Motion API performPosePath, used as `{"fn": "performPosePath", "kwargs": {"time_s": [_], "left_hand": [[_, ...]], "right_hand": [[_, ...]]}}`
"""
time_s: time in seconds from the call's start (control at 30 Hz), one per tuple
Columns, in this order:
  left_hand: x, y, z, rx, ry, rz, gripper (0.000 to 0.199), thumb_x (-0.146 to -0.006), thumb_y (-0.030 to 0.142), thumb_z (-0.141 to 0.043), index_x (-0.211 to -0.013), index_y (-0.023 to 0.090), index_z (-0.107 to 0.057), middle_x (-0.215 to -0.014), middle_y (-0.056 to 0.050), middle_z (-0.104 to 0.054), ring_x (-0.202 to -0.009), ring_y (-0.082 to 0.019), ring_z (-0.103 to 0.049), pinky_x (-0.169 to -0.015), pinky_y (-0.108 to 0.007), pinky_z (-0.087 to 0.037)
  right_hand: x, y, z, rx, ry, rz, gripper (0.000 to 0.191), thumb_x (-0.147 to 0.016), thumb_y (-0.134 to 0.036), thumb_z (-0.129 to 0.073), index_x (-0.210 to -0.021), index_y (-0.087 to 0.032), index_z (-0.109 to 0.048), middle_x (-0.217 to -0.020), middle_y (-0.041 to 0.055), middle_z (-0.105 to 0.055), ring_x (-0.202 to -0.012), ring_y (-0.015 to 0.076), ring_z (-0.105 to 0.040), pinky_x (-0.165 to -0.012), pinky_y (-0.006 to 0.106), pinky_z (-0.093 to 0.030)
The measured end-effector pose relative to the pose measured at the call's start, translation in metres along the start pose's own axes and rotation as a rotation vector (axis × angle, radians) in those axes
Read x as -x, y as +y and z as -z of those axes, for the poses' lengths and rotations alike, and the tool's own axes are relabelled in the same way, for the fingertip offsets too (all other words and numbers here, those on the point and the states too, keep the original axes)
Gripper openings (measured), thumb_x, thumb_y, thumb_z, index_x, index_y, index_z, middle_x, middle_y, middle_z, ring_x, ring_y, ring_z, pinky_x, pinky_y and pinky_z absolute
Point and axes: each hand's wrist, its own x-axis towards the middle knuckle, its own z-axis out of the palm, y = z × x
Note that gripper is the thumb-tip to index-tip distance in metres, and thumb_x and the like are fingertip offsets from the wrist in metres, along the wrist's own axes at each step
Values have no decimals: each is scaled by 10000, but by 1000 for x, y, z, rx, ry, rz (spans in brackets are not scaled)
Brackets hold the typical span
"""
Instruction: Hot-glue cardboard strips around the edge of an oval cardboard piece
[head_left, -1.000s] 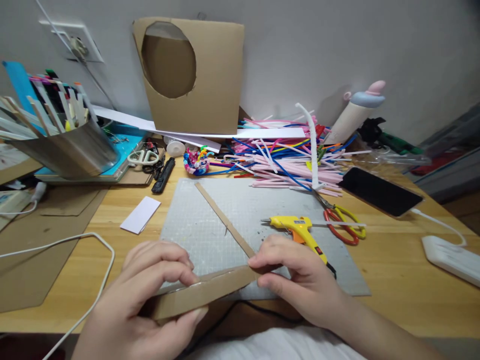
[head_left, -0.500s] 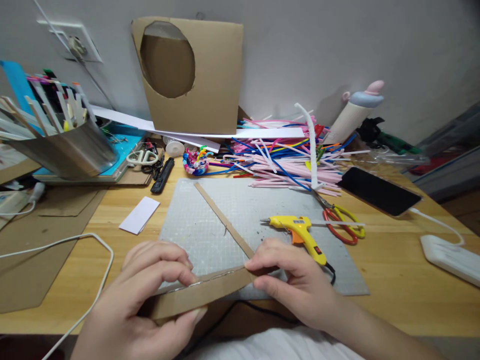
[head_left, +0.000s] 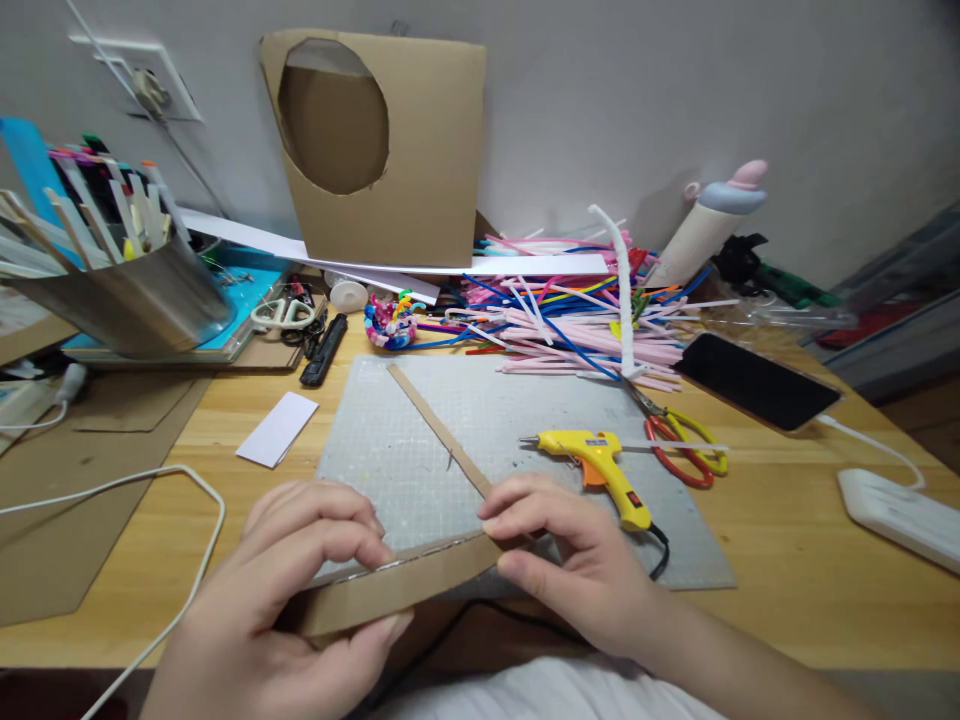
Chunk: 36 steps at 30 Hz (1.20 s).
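Observation:
Low in the view, a curved cardboard strip (head_left: 427,586) runs between my two hands, with a shiny line of glue along its upper edge. My left hand (head_left: 292,580) is closed on its left end, fingers over the top edge and thumb underneath. At the right end, my right hand (head_left: 562,545) pinches it between thumb and fingers. A thin, flat cardboard strip (head_left: 435,428) slants across the grey cutting mat (head_left: 375,470), its near end by my right fingers. Just beyond my right hand lies a yellow glue gun (head_left: 600,460) with a glue stick in its back.
Red and yellow scissors (head_left: 686,450) and a black phone (head_left: 757,380) lie at the right. Pipe cleaners (head_left: 585,330) pile up at the back beside a cardboard box (head_left: 435,150) with a round hole. A metal holder (head_left: 150,300) and a white cable (head_left: 202,570) are at the left.
My right hand has shifted slightly left along the curved cardboard strip. The left hand keeps its hold, and the things on the table lie as before.

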Motion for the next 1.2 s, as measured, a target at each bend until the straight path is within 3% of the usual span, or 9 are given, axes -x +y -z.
{"fn": "performPosePath", "kwargs": {"time_s": [0.23, 0.33, 0.5, 0.7, 0.87, 1.0, 1.1, 1.2], "left_hand": [[-2, 2, 0, 29, 19, 20, 151, -830, 208, -656, -921, 289, -567, -972, 36, -651, -953, -133, -646, -802, -207, -495], [-3, 7, -2, 57, 35, 43, 136, -824, 216, -658, -899, 295, -578, -955, 44, -655, -929, -132, -642, -783, -215, -480], [-3, 14, -8, 147, 137, 168, 74, -852, 228, -603, -863, 298, -583, -948, 46, -648, -955, -140, -619, -820, -250, -444], [-1, 2, 2, 106, 9, 17, 174, -834, 177, -658, -931, 297, -578, -965, 42, -644, -950, -121, -643, -810, -201, -499], [-1, 1, 4, 80, 37, 36, 159, -841, 174, -645, -923, 292, -576, -963, 30, -649, -947, -122, -660, -800, -191, -516], [-1, 3, -2, 178, 87, 107, 146, -825, 200, -692, -906, 294, -614, -939, 20, -665, -889, -151, -677, -758, -229, -547], [7, 0, -14, 265, 145, 184, 175, -835, 328, -775, -967, 313, -661, -996, -5, -666, -946, -188, -680, -801, -270, -577], [21, -7, -26, 307, 212, 212, 603, -706, 651, -824, -1189, 349, -627, -1236, -59, -598, -1170, -264, -620, -983, -368, -561]], "right_hand": [[2, -6, -4, 41, -13, 32, 201, -953, -132, -679, -1117, -248, -700, -1139, 95, -772, -1070, 203, -738, -944, 356, -587], [2, -6, -5, 60, -45, 47, 273, -987, -106, -613, -1219, -243, -654, -1140, 107, -780, -1061, 195, -751, -908, 331, -610], [2, 0, 1, 77, -138, 190, 368, -1038, -107, -533, -1348, -285, -621, -1225, 124, -767, -1111, 186, -743, -923, 325, -604], [0, 10, 1, 97, -198, 306, 426, -1032, -165, -584, -1435, -305, -577, -1297, 144, -723, -1129, 196, -730, -887, 295, -602], [-1, 14, -5, 120, -181, 331, 583, -1027, -72, -517, -1515, -388, -465, -1276, 107, -691, -1035, 175, -719, -825, 293, -604], [-2, 1, 1, 162, -183, 319, 664, -976, 2, -485, -1518, -381, -465, -1237, 108, -674, -1013, 194, -695, -829, 331, -597], [-3, -15, 7, 227, -204, 276, 752, -905, 87, -472, -1518, -348, -468, -1207, 108, -681, -1007, 190, -682, -827, 321, -589], [-3, -24, 11, 314, -229, 231, 789, -874, 115, -480, -1516, -342, -459, -1225, 106, -683, -1037, 182, -687, -845, 301, -586]]}}
